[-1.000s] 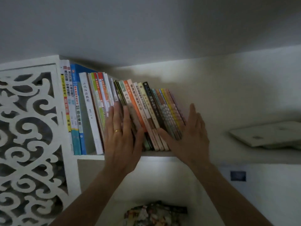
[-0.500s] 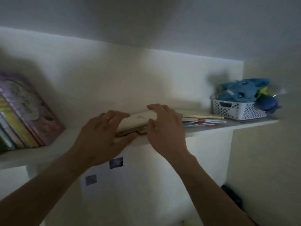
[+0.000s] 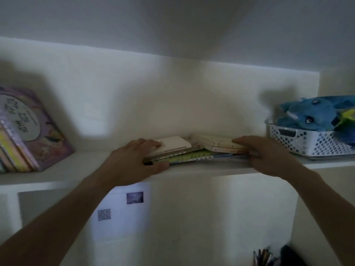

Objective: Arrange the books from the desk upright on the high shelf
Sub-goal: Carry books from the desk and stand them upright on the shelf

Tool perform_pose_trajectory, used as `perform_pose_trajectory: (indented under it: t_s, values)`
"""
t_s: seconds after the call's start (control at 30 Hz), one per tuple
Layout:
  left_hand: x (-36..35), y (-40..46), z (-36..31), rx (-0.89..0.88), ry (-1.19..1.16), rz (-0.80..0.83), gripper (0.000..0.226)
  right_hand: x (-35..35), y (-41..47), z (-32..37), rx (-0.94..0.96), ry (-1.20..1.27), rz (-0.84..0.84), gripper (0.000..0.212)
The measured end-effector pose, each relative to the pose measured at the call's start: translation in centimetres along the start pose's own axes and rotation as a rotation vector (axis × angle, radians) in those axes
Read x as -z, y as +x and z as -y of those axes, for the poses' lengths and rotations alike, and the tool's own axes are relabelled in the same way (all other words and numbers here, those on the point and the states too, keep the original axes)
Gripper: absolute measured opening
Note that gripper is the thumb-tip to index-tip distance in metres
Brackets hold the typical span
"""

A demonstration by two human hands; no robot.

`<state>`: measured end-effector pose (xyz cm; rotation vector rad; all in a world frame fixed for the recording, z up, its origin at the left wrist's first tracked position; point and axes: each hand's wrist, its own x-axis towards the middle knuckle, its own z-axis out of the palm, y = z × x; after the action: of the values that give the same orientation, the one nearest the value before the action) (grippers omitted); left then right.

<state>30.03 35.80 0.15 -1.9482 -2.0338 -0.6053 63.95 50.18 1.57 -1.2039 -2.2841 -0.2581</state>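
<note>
While the left hand (image 3: 132, 162) clasps the left end of the flat stack of books (image 3: 194, 150), its fingers lie over the cream top cover and its thumb curls under the front edge, so that grip holds the pile from above and below. A gold ring (image 3: 136, 143) shows on one finger. At the stack's right end the right hand (image 3: 267, 152) does the same, fingers spread over the upper cream book and thumb tucked against the lower covers. Both grips are clenched on the pile, which lies flat, not upright, near the front edge of the high shelf (image 3: 76, 166), about midway along it. A green-yellow cover shows among the lower books. Toward the shelf's left end a row of leaning books (image 3: 25, 131) tilts leftward, a purple cover facing out. At the right end sits a white perforated basket (image 3: 311, 141) with a blue plush toy (image 3: 311, 114) in it, just beside the right hand. Below the shelf, pens (image 3: 263, 256) stand by the lower right corner of the view.
</note>
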Motion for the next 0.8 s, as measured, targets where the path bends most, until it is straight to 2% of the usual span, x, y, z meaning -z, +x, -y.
perform_pose_trajectory:
  t_s: [0.2, 0.37, 0.5, 0.53, 0.67, 0.73, 0.8]
  values:
    - [-0.2, 0.2, 0.4, 0.083, -0.068, -0.057, 0.073, 0.5, 1.2, -2.8, 0.12, 0.185, -0.075, 0.052]
    - [-0.1, 0.5, 0.0, 0.105, -0.089, -0.031, 0.072, 2.3, 1.7, -3.8, 0.094, 0.219, 0.102, 0.045]
    - [-0.1, 0.6, 0.2, 0.111, -0.098, -0.025, 0.077, 4.0, 2.0, -3.9, 0.078, 0.349, 0.247, 0.041]
    - [-0.2, 0.6, 0.2, 0.112, -0.102, -0.02, 0.082, 4.0, 2.2, -3.8, 0.081, 0.321, 0.22, 0.039]
    - [-0.2, 0.5, 0.1, 0.111, -0.092, -0.02, 0.092, 2.1, 3.3, -2.3, 0.181, -0.023, -0.15, 0.034]
    - [-0.2, 0.6, 0.1, 0.103, -0.075, -0.034, 0.083, 0.7, 3.7, -1.1, 0.179, -0.12, -0.113, 0.045]
    - [-0.2, 0.5, 0.3, 0.1, -0.082, -0.067, 0.077, -0.6, 4.0, 0.1, 0.146, -0.147, -0.051, 0.044]
